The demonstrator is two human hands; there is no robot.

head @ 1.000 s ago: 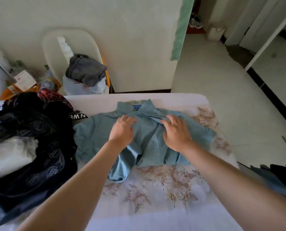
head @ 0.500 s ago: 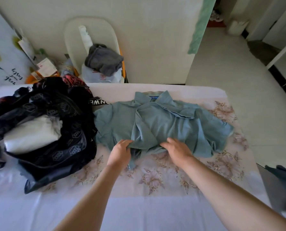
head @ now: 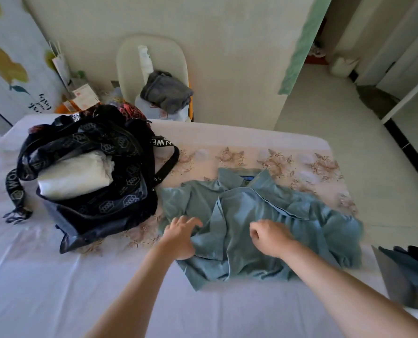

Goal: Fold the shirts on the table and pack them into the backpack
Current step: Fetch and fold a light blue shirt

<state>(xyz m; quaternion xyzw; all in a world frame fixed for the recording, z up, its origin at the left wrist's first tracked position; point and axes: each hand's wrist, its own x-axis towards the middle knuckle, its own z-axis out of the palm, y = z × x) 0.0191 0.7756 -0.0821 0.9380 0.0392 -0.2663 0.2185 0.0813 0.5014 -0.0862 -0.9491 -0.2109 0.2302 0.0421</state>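
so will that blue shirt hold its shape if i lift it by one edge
Probably not: the blue shirt already lies in soft creases and overlapping folds, so it would likely sag. It looks thin, so probably light. Pushed, it may bunch up rather than slide across the tablecloth.

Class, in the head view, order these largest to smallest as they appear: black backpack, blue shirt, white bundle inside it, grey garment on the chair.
1. The blue shirt and black backpack: too alike to rank.
2. The white bundle.
3. The grey garment, though it sits farther from the camera.
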